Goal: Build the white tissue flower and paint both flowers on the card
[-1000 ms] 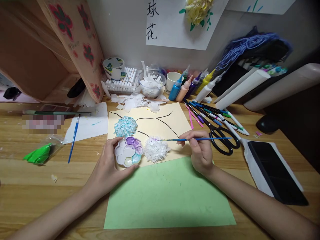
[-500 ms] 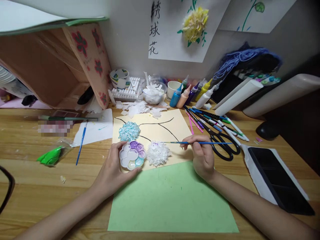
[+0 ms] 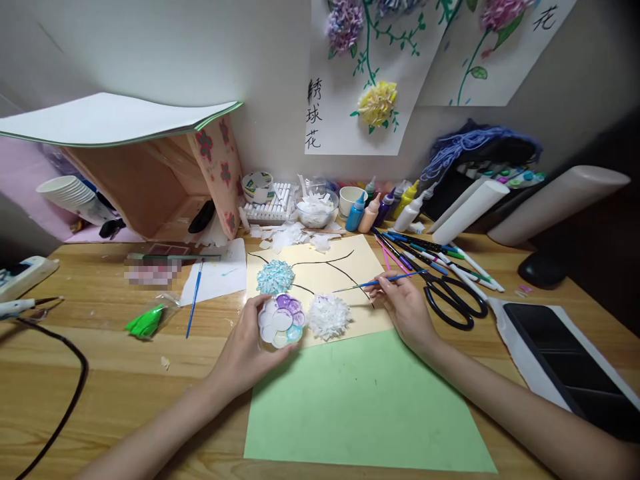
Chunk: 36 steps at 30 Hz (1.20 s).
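My left hand (image 3: 250,343) is closed round the edge of a white flower-shaped paint palette (image 3: 270,330) with purple and turquoise paint in its wells. In my right hand (image 3: 407,307) is a thin blue paintbrush (image 3: 373,283), pinched near the middle, its tip pointing left. The tip is just above a white paper flower (image 3: 329,319) that has a little purple at its top. That flower sits on a cream sheet (image 3: 320,273) with black stem lines. A turquoise-tinted paper flower (image 3: 275,277) lies behind the palette. Under the wrists is a green sheet (image 3: 370,413).
Large black-handled scissors (image 3: 456,300) and several pens lie right of the cream sheet. Paint bottles (image 3: 355,213), a bowl of paper scraps (image 3: 317,208) and a cup (image 3: 351,200) stand along the wall. A second brush (image 3: 195,300) and a green bag (image 3: 150,322) are at left.
The camera view has tilted up and shifted left, showing more of the wall. The brush tip has lifted slightly and its handle now slants up to the right. The palette stays in my left hand.
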Each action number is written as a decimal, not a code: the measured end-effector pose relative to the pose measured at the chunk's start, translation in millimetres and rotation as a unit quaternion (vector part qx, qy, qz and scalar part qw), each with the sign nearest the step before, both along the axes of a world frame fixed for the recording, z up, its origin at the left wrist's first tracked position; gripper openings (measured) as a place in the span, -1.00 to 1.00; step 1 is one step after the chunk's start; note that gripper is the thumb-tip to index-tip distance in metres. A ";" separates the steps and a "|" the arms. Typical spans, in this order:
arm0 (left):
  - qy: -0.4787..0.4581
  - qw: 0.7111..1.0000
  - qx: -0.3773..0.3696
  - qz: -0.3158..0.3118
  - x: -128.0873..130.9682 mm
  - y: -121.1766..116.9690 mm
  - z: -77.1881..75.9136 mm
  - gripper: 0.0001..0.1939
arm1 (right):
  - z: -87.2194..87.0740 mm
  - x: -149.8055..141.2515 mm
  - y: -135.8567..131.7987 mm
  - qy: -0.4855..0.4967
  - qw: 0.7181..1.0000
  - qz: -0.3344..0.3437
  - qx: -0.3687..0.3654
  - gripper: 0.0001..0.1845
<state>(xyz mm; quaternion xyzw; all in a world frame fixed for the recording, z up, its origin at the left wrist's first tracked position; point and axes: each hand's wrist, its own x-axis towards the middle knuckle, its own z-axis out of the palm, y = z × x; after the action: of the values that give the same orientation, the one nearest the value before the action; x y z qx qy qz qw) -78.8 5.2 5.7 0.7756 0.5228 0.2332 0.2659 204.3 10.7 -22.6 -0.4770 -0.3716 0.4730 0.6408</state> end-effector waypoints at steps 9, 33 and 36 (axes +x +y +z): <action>-0.007 1.000 -0.006 0.021 -3.0 5.9 -9.1 -0.30 | -2.2 -5.5 -22.2 -0.243 0.945 0.031 0.219 -0.94; -0.010 0.999 -0.022 0.035 -4.7 7.9 -12.5 -0.27 | -4.5 0.2 -21.8 -0.312 0.910 0.031 0.271 -0.77; -0.002 0.999 -0.020 0.037 -4.8 7.8 -12.4 -0.27 | -2.8 -0.6 -22.5 -0.322 0.903 0.032 0.284 -0.78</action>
<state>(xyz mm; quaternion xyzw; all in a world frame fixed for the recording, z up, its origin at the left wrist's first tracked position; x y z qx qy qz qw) -83.6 13.0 -6.7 0.7497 0.5553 0.2342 0.2735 203.7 -11.8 -25.4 -0.3888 -0.6914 0.1888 0.5790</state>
